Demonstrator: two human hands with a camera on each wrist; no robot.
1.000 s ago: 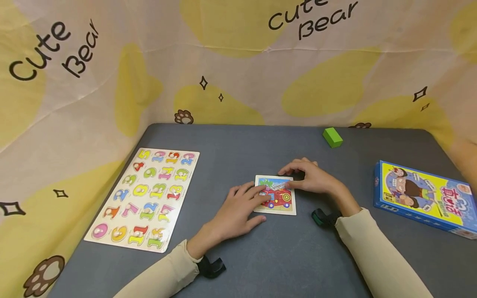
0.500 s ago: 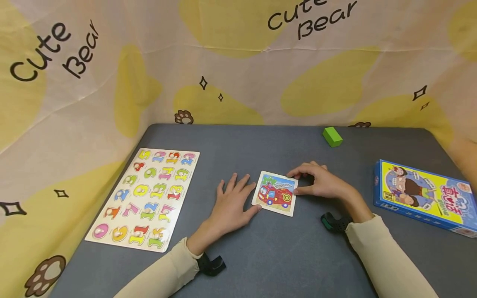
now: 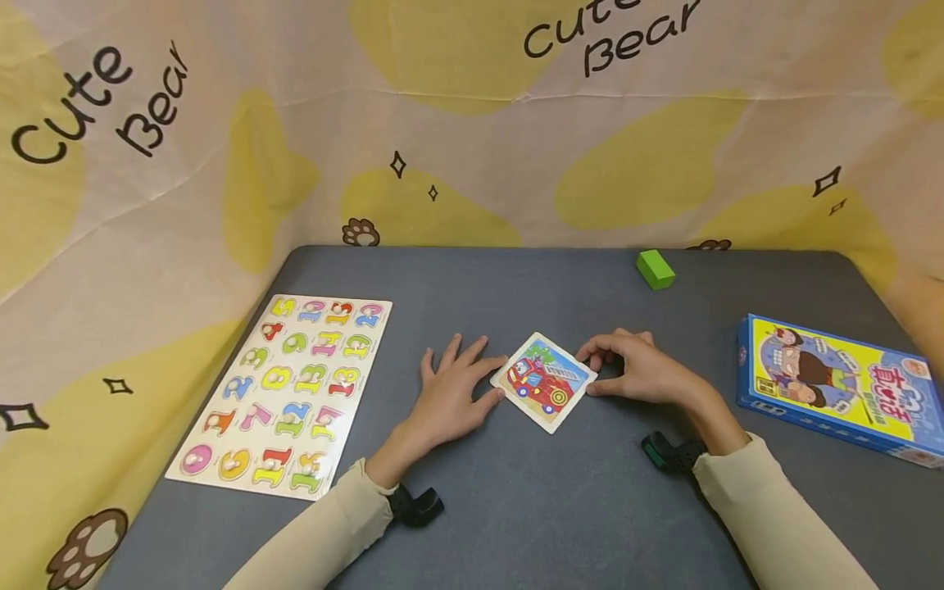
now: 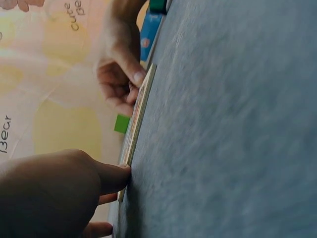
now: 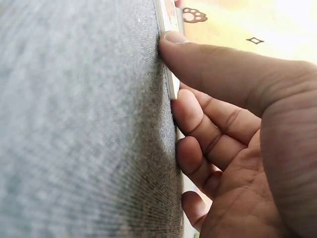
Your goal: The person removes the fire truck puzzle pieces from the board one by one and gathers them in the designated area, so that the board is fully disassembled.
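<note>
A square fire-truck puzzle [image 3: 544, 383] with a pale border lies on the grey table, turned so one corner points toward the person. My left hand [image 3: 450, 397] has its thumb and index finger on either side of the left corner, the other fingers spread. At the right corner my right hand [image 3: 640, 370] pinches the puzzle between thumb and index finger, its other fingers curled. The left wrist view shows the left thumb [image 4: 116, 177] against the thin edge. In the right wrist view the right thumb [image 5: 213, 64] lies along the border.
A white number board [image 3: 283, 397] with colourful knobbed digits lies at the left. A green block [image 3: 655, 270] sits near the back edge. To the right is a blue and yellow box [image 3: 833, 389]. A printed cloth [image 3: 457, 131] hangs behind the table [image 3: 560, 508].
The puzzle has turned clockwise from nearly square-on to a diamond position. My left hand came off its face and moved to its left corner; my right hand shifted slightly right and nearer the person.
</note>
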